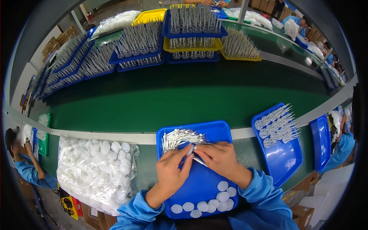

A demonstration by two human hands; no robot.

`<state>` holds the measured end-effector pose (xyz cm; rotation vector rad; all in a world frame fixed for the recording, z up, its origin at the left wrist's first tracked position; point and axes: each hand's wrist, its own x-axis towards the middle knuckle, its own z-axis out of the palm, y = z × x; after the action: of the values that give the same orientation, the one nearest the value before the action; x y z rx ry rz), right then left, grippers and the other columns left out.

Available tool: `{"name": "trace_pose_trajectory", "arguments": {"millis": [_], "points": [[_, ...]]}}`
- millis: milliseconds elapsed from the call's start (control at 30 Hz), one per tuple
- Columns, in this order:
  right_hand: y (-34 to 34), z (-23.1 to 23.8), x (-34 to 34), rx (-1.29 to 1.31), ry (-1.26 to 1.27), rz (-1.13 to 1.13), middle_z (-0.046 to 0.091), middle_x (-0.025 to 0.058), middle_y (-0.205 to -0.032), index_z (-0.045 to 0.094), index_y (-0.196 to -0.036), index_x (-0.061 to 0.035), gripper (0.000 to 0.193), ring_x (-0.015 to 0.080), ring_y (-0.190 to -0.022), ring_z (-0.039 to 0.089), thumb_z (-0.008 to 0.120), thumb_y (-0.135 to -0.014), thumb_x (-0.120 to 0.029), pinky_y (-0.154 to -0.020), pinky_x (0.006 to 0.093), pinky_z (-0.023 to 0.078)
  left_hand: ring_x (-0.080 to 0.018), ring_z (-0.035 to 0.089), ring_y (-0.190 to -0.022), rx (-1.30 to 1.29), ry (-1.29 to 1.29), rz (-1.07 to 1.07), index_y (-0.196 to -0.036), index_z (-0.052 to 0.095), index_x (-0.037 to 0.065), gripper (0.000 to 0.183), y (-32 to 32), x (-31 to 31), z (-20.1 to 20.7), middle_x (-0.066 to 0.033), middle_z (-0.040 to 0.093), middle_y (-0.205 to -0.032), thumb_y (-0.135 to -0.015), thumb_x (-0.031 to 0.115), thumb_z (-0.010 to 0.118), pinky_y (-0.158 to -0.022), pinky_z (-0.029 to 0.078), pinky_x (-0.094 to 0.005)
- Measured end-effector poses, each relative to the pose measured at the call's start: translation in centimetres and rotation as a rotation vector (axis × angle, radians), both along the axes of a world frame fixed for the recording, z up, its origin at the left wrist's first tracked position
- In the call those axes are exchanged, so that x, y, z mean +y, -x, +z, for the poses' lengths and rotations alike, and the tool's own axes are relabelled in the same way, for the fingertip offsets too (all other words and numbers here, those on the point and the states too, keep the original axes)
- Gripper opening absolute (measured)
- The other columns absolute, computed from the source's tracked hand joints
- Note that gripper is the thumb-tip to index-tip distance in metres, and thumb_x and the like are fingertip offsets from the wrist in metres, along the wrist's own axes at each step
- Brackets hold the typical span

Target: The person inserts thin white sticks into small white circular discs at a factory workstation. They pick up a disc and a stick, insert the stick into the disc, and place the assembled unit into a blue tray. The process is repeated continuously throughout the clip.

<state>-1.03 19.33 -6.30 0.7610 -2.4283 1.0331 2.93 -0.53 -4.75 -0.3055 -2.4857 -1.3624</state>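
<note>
Over a blue tray (195, 188), my two hands meet with their fingertips nearly touching. My left hand (172, 166) is closed in a pinch on a small whitish piece (190, 150), mostly covered by the fingers; it may be one of the discs. My right hand (222, 159) is closed around thin white sticks (201, 161), which poke out below its fingers. Behind the hands lies a loose pile of thin white sticks (176, 138) with darker tips. Several round translucent white discs (203, 206) lie at the tray's near end.
A clear bag of white discs (94, 172) sits to the left. To the right, a blue tray (281, 168) holds upright sticks on disc bases. Beyond the green conveyor belt (184, 96) stand stacked trays of similar pieces (195, 21). Co-workers sit at both sides.
</note>
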Motion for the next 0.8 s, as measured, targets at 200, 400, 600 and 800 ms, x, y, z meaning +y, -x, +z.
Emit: {"name": "trace_pose_trajectory", "arguments": {"millis": [200,400,600,800], "points": [[0.3,1.4,-0.4,-0.231,0.207,0.014,0.081,0.0114,-0.094,0.084,-0.107,-0.0076,0.016,0.0271,-0.085,0.079,0.085,-0.092,-0.012,-0.08,0.0357,0.063,-0.0222,0.07,-0.108,-0.113,-0.388,-0.127,-0.135,0.073,0.006,0.052,1.8,-1.3,-1.6,-0.0117,0.074,-0.122,-0.086,0.006,0.09,-0.082,0.06,-0.0311],[0.9,1.0,1.8,-0.487,0.479,0.233,0.076,0.0104,-0.109,0.079,-0.122,-0.0008,0.029,0.0202,-0.101,0.072,0.081,-0.093,-0.003,-0.092,0.0327,0.057,-0.0226,0.067,-0.11,0.034,-0.212,-0.143,-0.13,0.077,0.004,0.058,1.6,-1.4,-0.8,-0.0102,0.069,-0.123,-0.075,0.004,0.094,-0.09,0.056,-0.0336],[-0.1,0.6,0.7,-0.549,0.567,0.287,0.076,0.005,-0.101,0.075,-0.126,0.0002,0.03,0.0119,-0.091,0.07,0.079,-0.096,0.002,-0.085,0.0283,0.057,-0.0269,0.063,-0.109,0.14,-0.123,-0.154,-0.129,0.08,0.008,0.059,1.1,-0.8,-1.0,-0.0081,0.068,-0.121,-0.072,0.003,0.095,-0.089,0.053,-0.0364],[0.0,-0.2,0.8,-0.575,0.621,0.345,0.076,0.0051,-0.102,0.072,-0.127,0.0,0.032,0.011,-0.093,0.069,0.078,-0.096,0.003,-0.086,0.0289,0.057,-0.0262,0.066,-0.108,0.181,-0.087,-0.164,-0.129,0.079,0.005,0.06,1.2,-0.9,-0.8,-0.0114,0.068,-0.12,-0.071,0.002,0.093,-0.092,0.055,-0.0361]]}}
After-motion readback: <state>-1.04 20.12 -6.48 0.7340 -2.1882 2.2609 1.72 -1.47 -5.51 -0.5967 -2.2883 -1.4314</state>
